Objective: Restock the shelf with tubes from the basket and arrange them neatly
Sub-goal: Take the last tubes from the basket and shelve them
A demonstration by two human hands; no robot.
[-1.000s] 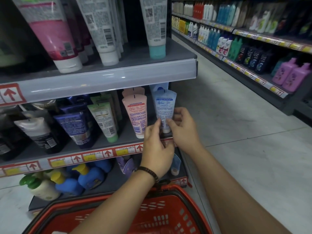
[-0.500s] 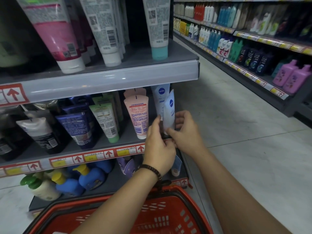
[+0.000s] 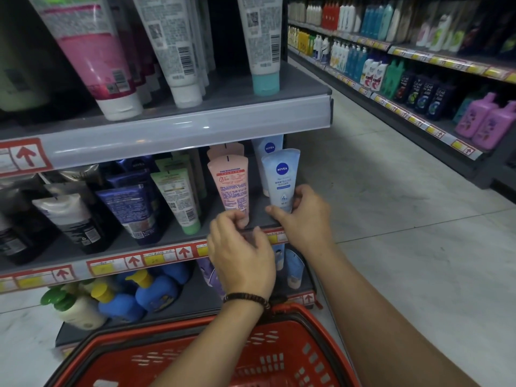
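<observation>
Right fingers (image 3: 282, 212) grip blue tube (image 3: 280, 180) at shelf (image 3: 178, 135) end; left hand (image 3: 240, 252) pinches pink tube (image 3: 231, 188) alongside. Basket (image 3: 212, 356) below, aisle open rightward.

- Middle shelf (image 3: 167, 241), right end: bare strip between the pink tube (image 3: 231, 185) and the pale blue tube (image 3: 280, 177).
- Left of the pink tube: green tube (image 3: 178, 199), dark blue tube (image 3: 131, 208) and black tubes, close-set.
- Overhead: upper shelf (image 3: 178, 129) edge, just above the tube tops.
- Right of the shelf end: open aisle floor (image 3: 391, 219).
- Below: red basket (image 3: 195, 356), against the shelving.
</observation>
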